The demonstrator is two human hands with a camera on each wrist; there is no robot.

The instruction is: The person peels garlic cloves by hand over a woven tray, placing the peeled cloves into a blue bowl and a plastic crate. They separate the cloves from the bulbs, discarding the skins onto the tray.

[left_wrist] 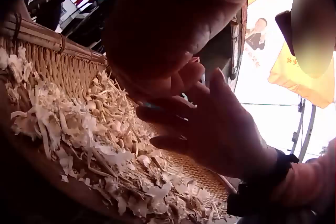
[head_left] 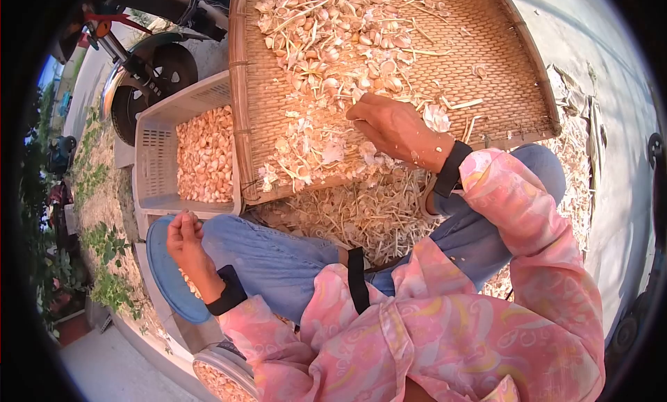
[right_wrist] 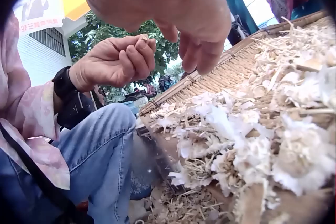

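My left hand (head_left: 189,245) is raised over a blue round tub (head_left: 167,277), its fingers curled in towards the thumb. In the right wrist view that left hand (right_wrist: 118,62) pinches a small pale piece that looks like a garlic clove (right_wrist: 145,38) at the thumb tip. My right hand (head_left: 399,129) hangs palm down over a woven tray (head_left: 479,75), fingers loosely bent and spread. Nothing shows between these right fingers (right_wrist: 202,56). Just beyond them lie loose garlic cloves (head_left: 372,37), mixed with papery skins and dry stalks.
A pale plastic crate (head_left: 154,169) holding garlic cloves (head_left: 205,155) stands left of the tray. Stalks and skins (head_left: 375,225) cover the ground between the legs. Another round container (head_left: 226,374) with cloves sits low on the left. A wheeled vehicle (head_left: 170,68) stands behind the crate.
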